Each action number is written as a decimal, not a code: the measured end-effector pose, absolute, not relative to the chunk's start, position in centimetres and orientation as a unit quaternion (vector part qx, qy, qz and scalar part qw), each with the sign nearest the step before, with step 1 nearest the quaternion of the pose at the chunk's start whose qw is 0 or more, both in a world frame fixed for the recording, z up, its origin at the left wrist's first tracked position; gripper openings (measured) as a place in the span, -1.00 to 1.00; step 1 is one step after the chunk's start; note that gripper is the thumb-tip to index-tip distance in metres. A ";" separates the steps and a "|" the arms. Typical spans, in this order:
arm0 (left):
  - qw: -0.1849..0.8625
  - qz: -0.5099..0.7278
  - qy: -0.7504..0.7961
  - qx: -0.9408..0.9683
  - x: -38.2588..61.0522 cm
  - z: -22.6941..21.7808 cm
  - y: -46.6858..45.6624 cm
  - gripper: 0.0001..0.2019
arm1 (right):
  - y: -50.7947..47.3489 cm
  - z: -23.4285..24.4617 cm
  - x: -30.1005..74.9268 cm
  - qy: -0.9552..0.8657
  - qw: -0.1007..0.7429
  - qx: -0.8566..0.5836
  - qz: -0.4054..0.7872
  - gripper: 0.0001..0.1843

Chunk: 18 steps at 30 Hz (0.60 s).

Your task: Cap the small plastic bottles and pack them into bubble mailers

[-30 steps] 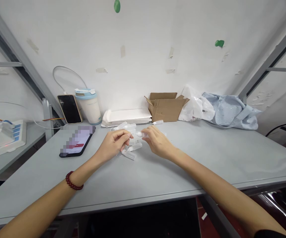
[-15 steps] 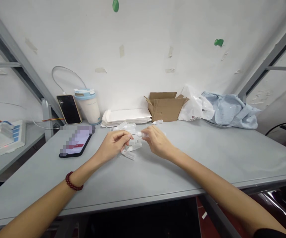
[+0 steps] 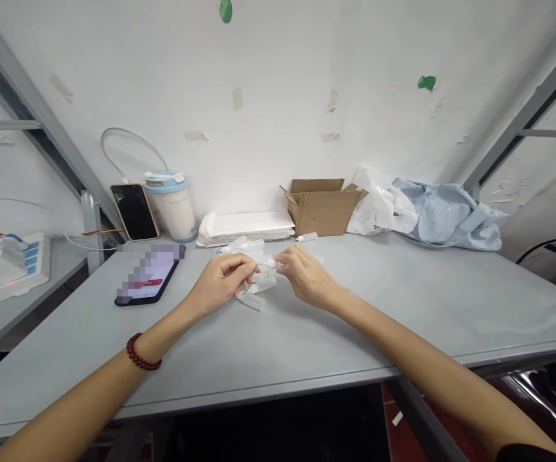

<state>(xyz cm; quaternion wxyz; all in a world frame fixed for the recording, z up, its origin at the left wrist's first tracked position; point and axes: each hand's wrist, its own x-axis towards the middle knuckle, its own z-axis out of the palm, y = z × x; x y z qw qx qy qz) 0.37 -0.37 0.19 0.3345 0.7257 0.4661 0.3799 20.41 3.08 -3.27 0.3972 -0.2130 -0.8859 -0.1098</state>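
Note:
Both my hands meet over the middle of the grey table point(image 3: 268, 346). My left hand point(image 3: 220, 282), with a red bead bracelet on its wrist, is closed in a pinch on a small clear plastic tube point(image 3: 259, 278). My right hand point(image 3: 307, 276) is closed on another small clear tube with a white tip point(image 3: 273, 262), held end to end towards the left hand. Several more clear tubes point(image 3: 250, 300) lie on the table just under and behind the hands, and one more small tube point(image 3: 307, 237) lies by the carton.
A phone with a lit screen point(image 3: 149, 277) lies left of the hands. At the back wall stand a dark phone point(image 3: 135, 212), a blue-lidded white jar point(image 3: 171, 204), a stack of white trays point(image 3: 246, 226), an open cardboard box point(image 3: 323, 205), a plastic bag point(image 3: 379, 204) and a blue cloth point(image 3: 449, 215).
Almost nothing has moved. The two hands have stayed together over the tubes, with only small finger shifts.

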 end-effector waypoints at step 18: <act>0.360 0.350 0.448 0.740 0.1 0.4 -0.3 -0.71 | 2.9 -3.7 19.9 -0.885 0.400 -0.201 -0.130 -0.86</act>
